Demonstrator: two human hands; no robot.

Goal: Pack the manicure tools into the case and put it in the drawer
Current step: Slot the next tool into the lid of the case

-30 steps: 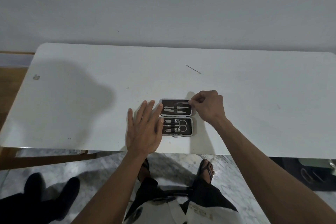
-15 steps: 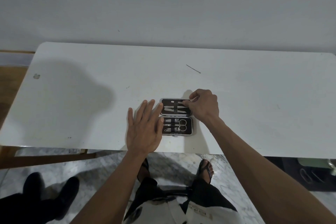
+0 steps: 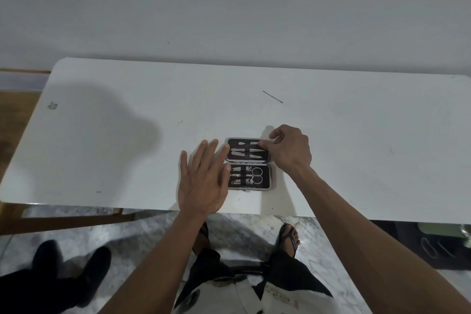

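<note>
The case (image 3: pixel 247 163) lies open and flat near the front edge of the surface (image 3: pixel 127 150), both halves up, most tools already under their straps. The left hand (image 3: pixel 204 183) is spread flat, holding nothing, its fingertips touching the case's left rim to steady it. The right hand (image 3: pixel 290 150) is curled at the far half's right end, thumb and forefinger pinched on the tip of a thin tool (image 3: pixel 251 144) in the top row; whether it is fully seated cannot be told. If it sits proud of its strap, the halves will likely not shut flush, or it may slip out when the case is lifted. Pushing sideways could slide the case unless the left hand braces it. A thin pin (image 3: pixel 272 96) lies well apart toward the back edge; if it belongs to the set, it could be left behind. No drawer is in view.
</note>
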